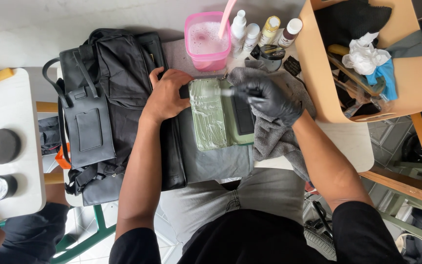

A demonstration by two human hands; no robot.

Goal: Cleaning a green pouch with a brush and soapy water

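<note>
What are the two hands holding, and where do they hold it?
The gloved right hand holds a brush by its handle. The bare left hand presses the green wallet's left edge.

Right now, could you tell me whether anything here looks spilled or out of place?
Nothing has spilled. White foam covers the open green wallet where the gloved right hand brushes it; the pink tub of suds stands upright.

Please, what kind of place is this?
Probably a small bag-cleaning workshop: a pink tub of foamy water, small bottles, and a gloved right hand brushing a green wallet.
</note>
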